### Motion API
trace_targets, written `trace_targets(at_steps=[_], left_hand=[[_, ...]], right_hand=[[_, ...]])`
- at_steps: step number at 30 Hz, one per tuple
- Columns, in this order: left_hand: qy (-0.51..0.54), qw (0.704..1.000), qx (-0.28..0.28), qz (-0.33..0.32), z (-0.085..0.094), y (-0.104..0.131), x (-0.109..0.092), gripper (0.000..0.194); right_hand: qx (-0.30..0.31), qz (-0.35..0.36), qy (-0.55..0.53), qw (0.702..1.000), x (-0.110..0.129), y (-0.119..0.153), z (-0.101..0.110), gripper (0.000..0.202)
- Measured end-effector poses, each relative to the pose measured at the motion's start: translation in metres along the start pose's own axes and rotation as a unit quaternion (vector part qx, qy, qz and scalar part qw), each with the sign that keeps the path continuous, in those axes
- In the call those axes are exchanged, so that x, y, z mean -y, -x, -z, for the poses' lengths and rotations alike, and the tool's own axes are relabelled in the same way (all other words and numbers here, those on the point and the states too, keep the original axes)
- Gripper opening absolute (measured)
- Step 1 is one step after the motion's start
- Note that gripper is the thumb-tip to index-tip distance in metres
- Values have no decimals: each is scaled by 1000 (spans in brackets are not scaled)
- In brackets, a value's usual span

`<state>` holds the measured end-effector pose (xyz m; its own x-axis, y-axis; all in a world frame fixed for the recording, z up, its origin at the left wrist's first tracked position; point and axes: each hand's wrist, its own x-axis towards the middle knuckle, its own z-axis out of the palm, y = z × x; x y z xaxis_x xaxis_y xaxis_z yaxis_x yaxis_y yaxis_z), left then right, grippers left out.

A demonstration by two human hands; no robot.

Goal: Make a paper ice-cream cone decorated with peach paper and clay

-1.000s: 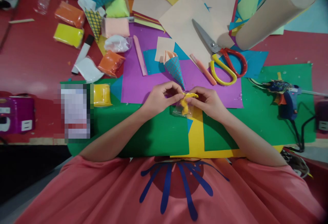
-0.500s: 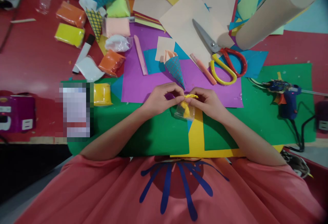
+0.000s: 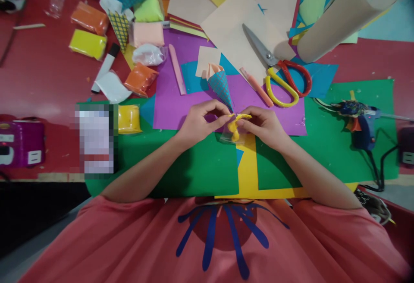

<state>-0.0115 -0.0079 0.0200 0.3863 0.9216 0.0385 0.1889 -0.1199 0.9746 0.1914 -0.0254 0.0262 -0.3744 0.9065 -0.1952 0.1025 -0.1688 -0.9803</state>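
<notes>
Between my two hands is a small clear plastic bag (image 3: 227,137) with soft yellow clay (image 3: 235,133) inside. My left hand (image 3: 202,122) pinches the bag's left edge between thumb and fingers. On the other side, my right hand (image 3: 267,127) is closed on the bag's right edge, where a yellow strip of clay runs along the top. Its fingertips are partly hidden. Just beyond my hands lies a small blue checked paper cone (image 3: 221,85) with peach paper at its wide end, its tip pointing toward the bag.
Scissors (image 3: 271,61) with red and yellow handles lie at right, near a big paper roll (image 3: 346,17). A blue glue gun (image 3: 364,130) rests on the green sheet (image 3: 194,166). Clay packets (image 3: 88,43), more cones (image 3: 118,24), a marker (image 3: 106,67) and a phone (image 3: 97,140) are at left.
The bag has shifted slightly up and away from me. My hands have moved a little apart at its top, and the yellow clay shows more widely between them.
</notes>
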Motion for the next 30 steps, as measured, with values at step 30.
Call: trace_targets(at_steps=[30], left_hand=[[-105,993,54,-29,3,2,2,39]], right_hand=[[21,9,24,999,0,2,3,40]])
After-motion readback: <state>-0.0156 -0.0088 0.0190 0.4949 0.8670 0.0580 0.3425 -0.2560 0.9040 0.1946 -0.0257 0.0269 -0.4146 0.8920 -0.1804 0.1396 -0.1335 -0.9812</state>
